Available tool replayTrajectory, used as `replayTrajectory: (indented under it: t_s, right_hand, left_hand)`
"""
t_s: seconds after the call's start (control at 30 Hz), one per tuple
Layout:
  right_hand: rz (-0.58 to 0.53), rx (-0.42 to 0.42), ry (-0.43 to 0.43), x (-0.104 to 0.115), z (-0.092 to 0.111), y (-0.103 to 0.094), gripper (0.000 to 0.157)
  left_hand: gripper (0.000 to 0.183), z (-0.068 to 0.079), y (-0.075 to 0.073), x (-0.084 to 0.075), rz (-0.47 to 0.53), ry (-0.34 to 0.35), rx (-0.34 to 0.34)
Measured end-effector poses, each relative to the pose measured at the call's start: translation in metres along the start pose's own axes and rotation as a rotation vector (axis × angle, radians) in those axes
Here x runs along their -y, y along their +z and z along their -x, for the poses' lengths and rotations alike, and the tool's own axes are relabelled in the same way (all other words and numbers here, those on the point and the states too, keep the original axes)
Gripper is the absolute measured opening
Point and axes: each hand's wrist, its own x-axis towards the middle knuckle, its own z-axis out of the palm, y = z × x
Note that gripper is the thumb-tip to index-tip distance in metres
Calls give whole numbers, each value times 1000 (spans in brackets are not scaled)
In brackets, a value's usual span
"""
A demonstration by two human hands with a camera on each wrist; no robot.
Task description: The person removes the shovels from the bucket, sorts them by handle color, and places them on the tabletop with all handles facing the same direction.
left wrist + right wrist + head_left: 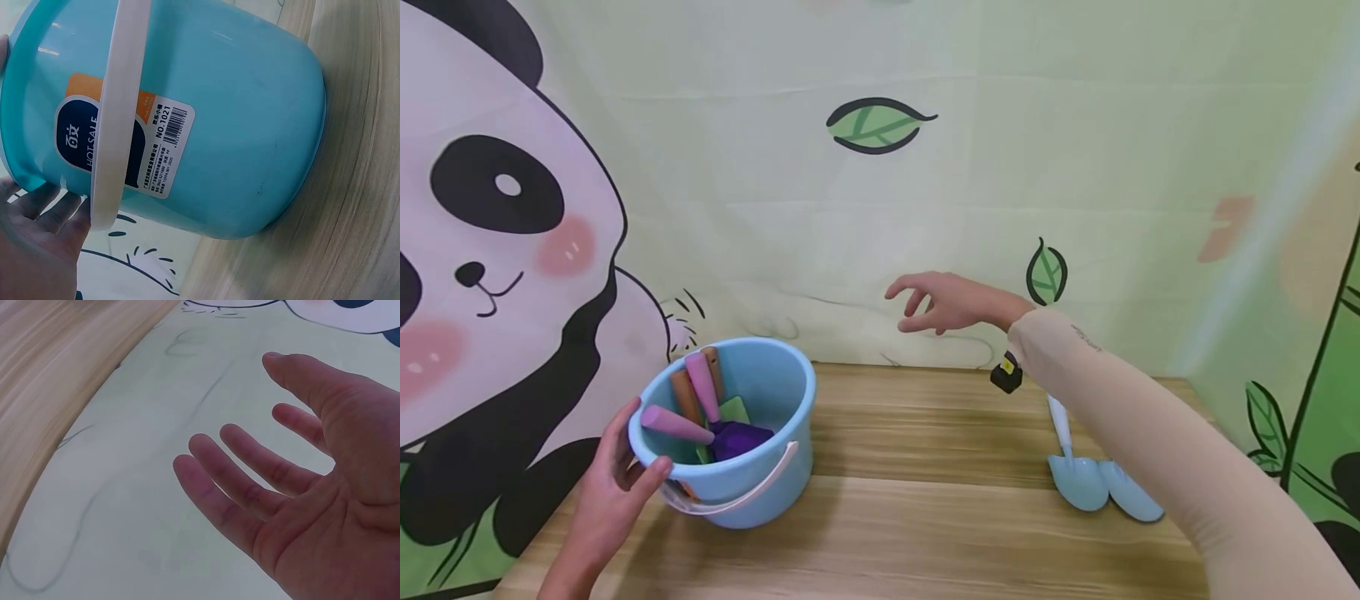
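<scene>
Inside the bucket [784, 482] the left hand [610, 496] grips, tools [702, 390] lean; the right hand [957, 302] hovers loosely spread.

And there it is, a long, pale beige sleeve [1131, 408] on the right arm, soft creases toward the elbow, snug at the cuff [1024, 333]! Look at that, a line of small dark script [1085, 337] just up from the cuff, too tiny to read! Below it, a chunky black block [1004, 379] with a bright yellow patch [1007, 365]! The right hand [951, 302] is bare, its palm [325, 531] creased, and bare too is the left hand [610, 492]
</scene>
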Motion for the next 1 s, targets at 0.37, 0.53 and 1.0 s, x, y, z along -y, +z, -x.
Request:
replayTrajectory:
  t_s: [0.37,0.53,1.0]
  right_hand:
    - [-8,13,-69,36,-25,-4,55]
    - [-24,25,-93,52,-37,-3,55]
    - [-23,74,-143,103,-76,11,54]
  left_hand:
    - [85,0,0,2,14,38,-3]
    - [86,1,0,3,19,52,-3]
    - [85,-2,-1,3,-2,21,1]
